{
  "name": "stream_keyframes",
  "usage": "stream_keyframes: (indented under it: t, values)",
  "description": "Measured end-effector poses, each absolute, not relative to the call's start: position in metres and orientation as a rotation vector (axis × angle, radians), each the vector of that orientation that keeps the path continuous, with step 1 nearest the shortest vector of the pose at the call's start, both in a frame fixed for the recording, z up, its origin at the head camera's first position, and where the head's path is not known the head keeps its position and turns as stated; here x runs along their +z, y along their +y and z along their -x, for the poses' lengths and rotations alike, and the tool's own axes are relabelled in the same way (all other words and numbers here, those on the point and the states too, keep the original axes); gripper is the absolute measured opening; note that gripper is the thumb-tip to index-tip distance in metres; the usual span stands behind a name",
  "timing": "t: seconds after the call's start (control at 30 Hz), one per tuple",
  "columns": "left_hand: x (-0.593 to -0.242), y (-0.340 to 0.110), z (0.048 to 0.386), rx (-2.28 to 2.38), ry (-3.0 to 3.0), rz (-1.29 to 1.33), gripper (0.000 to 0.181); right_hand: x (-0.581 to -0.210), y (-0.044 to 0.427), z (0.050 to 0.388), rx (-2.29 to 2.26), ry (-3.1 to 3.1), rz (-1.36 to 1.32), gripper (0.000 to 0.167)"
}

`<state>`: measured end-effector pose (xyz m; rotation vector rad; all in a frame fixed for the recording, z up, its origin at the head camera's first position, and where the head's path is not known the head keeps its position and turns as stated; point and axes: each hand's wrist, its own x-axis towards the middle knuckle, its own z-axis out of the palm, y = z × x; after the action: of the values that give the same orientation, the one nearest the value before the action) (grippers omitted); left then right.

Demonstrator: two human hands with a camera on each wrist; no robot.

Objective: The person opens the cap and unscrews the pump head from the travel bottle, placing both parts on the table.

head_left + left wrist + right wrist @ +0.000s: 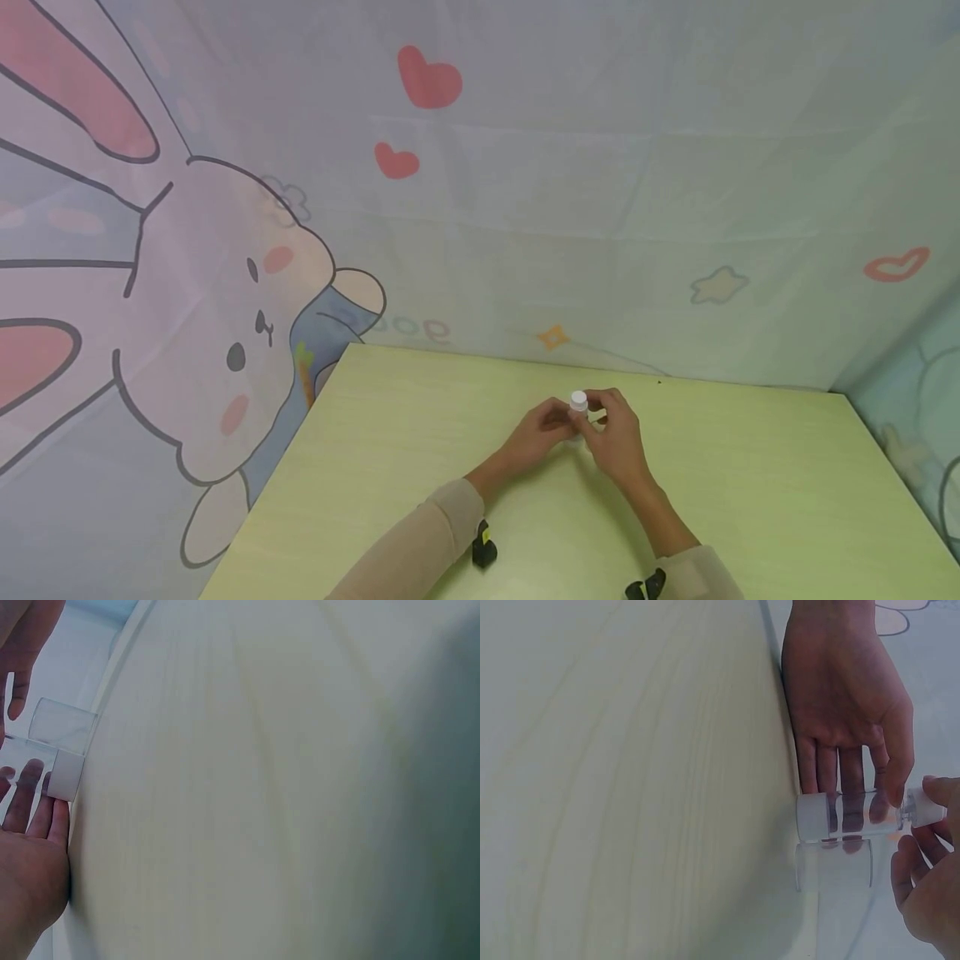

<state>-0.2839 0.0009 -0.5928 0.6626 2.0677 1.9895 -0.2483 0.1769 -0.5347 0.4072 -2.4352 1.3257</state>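
A small clear bottle (862, 815) with a white base and a white top (578, 401) stands upright on the table between both hands. My left hand (536, 433) holds its body, the fingers passing behind it and the thumb at the upper front; in the right wrist view this left hand (847, 697) shows its palm. At the top, my right hand (617, 437) has its thumb and fingers around the white top. Beside the bottle, a clear open cylinder (834, 868) like a small cup stands on the table; the left wrist view shows this cylinder (64, 725) too.
The pale yellow-green wooden table (420, 433) runs back to a printed cloth backdrop (570, 167) with hearts and a large rabbit. Both hands work near the table's far edge. Black wrist devices (483, 546) sit by the beige sleeves (420, 546).
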Motion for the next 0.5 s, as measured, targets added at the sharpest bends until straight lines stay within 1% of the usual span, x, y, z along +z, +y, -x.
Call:
stream_keyframes:
  t: [0.5]
  values:
    - [-0.5872,0.0009,0.2798,1.968,2.116,-0.658,0.024,-0.5344,0.1800,0.2475,1.315,-2.396,-0.402,0.033]
